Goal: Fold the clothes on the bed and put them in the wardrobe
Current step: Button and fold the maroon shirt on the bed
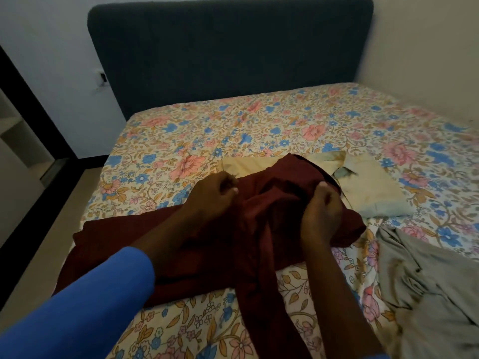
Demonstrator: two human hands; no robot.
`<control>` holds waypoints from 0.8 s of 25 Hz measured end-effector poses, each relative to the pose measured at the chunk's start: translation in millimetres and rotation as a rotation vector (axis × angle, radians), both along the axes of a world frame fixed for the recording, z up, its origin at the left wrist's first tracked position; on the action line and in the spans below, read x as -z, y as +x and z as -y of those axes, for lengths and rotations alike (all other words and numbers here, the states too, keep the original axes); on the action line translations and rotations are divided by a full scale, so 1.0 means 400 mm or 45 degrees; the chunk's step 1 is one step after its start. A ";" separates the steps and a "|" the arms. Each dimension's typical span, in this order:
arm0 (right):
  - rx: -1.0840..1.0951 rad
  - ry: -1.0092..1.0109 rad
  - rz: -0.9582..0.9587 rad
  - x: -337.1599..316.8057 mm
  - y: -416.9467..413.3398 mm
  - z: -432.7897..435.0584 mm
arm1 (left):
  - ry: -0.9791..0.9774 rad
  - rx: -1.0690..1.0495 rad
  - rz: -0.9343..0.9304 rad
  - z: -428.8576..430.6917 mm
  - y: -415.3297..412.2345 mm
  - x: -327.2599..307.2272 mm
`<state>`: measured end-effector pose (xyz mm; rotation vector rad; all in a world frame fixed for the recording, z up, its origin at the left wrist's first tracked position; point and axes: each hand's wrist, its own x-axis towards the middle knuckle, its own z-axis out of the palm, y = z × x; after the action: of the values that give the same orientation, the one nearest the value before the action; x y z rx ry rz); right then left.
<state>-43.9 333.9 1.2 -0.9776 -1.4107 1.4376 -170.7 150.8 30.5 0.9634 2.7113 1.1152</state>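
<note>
1. Maroon garment [274, 190] lies bunched across the near half of the bed [233, 130]. Its upper part is raised between my two hands, its lower part is spread flat toward my left, and a strip trails toward me.
2. My left hand [212, 195] pinches a gathered edge with curled fingers [229, 189]. My right hand [321, 213] is clenched on another bunch of the same cloth, thumb on top.
3. I judge I am hunting for the shoulders or hem so the piece can be laid square; no proper fold shows yet.
4. To do this well, I should lift both gripped points level, give a light shake, and lay the cloth flat on bare sheet before making any crease.
5. The far edge overlaps the folded cream shirt [368, 185] behind it, so I should draw the maroon cloth toward me rather than drag that fold open.
6. A crumpled grey garment [427, 281] lies near on my right, apart from my hands, not yet folded.
</note>
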 end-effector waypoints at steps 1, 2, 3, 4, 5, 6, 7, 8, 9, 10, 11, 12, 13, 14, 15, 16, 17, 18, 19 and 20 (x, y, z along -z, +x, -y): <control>0.003 0.185 0.217 -0.013 -0.017 -0.035 | -0.033 -0.061 -0.076 -0.020 -0.010 0.016; -0.037 0.313 0.473 -0.027 -0.045 -0.071 | -0.080 -0.125 -0.147 -0.038 -0.024 0.036; -0.154 0.367 0.766 -0.041 -0.084 -0.106 | -0.118 -0.189 -0.188 -0.051 -0.035 0.063; -0.295 0.365 0.973 -0.052 -0.119 -0.134 | -0.141 -0.219 -0.201 -0.059 -0.037 0.091; -0.400 0.354 1.047 -0.057 -0.142 -0.167 | -0.178 -0.210 -0.188 -0.066 -0.034 0.124; -0.417 0.328 1.031 -0.057 -0.157 -0.204 | -0.219 -0.189 -0.164 -0.065 -0.028 0.160; -0.348 0.252 0.970 -0.062 -0.162 -0.243 | -0.250 -0.165 -0.133 -0.062 -0.026 0.189; -0.234 0.151 0.920 -0.063 -0.159 -0.279 | -0.251 -0.156 -0.103 -0.057 -0.024 0.213; -0.128 0.094 0.910 -0.059 -0.150 -0.300 | -0.220 -0.168 -0.090 -0.052 -0.022 0.229; -0.037 0.130 0.964 -0.057 -0.141 -0.298 | -0.179 -0.192 -0.091 -0.049 -0.022 0.239; 0.058 0.269 0.984 -0.052 -0.134 -0.278 | -0.150 -0.214 -0.108 -0.047 -0.019 0.248; 0.110 0.499 0.888 -0.048 -0.128 -0.245 | -0.136 -0.229 -0.158 -0.047 -0.015 0.256; 0.027 0.798 0.712 -0.038 -0.115 -0.200 | -0.136 -0.245 -0.232 -0.046 -0.009 0.264; -0.174 1.099 0.651 -0.029 -0.088 -0.150 | -0.148 -0.257 -0.316 -0.044 -0.003 0.273; -0.362 1.328 0.756 -0.007 -0.056 -0.110 | -0.173 -0.253 -0.398 -0.044 0.003 0.277; -0.470 1.384 0.964 0.021 -0.018 -0.081 | -0.208 -0.246 -0.458 -0.046 0.005 0.279; -0.461 1.194 1.179 0.051 0.029 -0.057 | -0.254 -0.242 -0.492 -0.046 0.007 0.275; -0.360 0.895 1.263 0.073 0.084 -0.029 | -0.299 -0.248 -0.506 -0.045 0.013 0.265; -0.251 0.671 1.203 0.095 0.127 -0.005 | -0.311 -0.267 -0.523 -0.041 0.026 0.250; -0.196 0.594 1.078 0.097 0.159 0.023 | -0.265 -0.298 -0.550 -0.037 0.051 0.232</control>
<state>19.7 324.5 -37.5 -1.2356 -2.3382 0.7142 -150.3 165.5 -62.4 0.9679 3.2750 0.6886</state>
